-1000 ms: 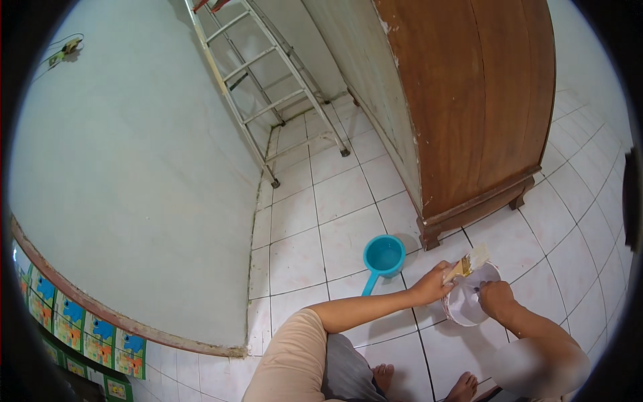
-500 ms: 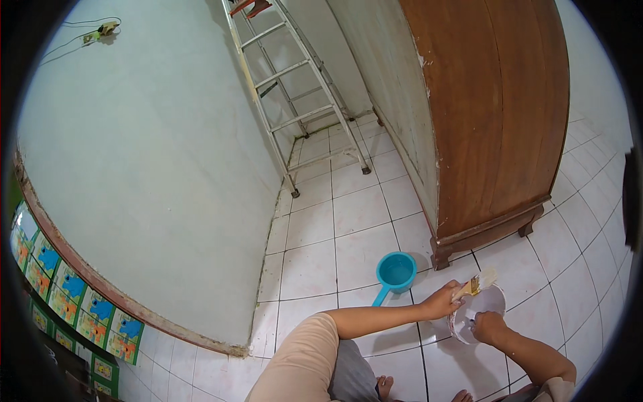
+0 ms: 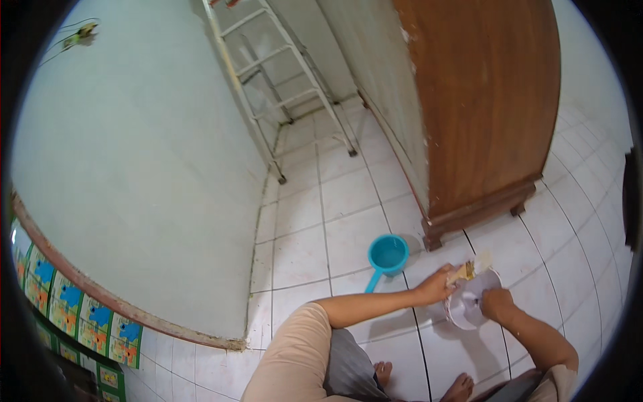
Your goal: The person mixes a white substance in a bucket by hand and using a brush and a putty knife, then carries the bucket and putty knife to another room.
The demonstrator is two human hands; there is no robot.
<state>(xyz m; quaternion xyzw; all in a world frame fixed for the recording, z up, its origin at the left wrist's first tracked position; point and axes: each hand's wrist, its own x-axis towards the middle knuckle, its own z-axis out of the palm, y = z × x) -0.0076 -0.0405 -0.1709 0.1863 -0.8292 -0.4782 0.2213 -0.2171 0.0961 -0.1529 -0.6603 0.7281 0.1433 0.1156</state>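
My left hand (image 3: 437, 286) is closed around the wooden handle of a paintbrush (image 3: 462, 273), its pale bristles pointing up and right above a white bucket (image 3: 461, 316). The hand is beside the bucket's left rim; whether its fingers also grip the rim I cannot tell. My right hand (image 3: 497, 305) reaches over the bucket's right side with its fingers closed. Something small and dark shows at its fingertips inside, too unclear to name. A turquoise dipper (image 3: 388, 254) stands on the floor beyond my left hand, its handle towards me.
A brown wooden cabinet (image 3: 485, 100) on short feet stands ahead right. An aluminium stepladder (image 3: 268, 87) leans open near the pale wall (image 3: 134, 167) at left. My bare feet (image 3: 459, 387) are on white floor tiles (image 3: 295, 261). Loose wires hang from a socket (image 3: 80, 37).
My right hand has shifted rightward at the bucket, opening the view of its inside. My left hand keeps hold of the paintbrush. The whole view has moved slightly.
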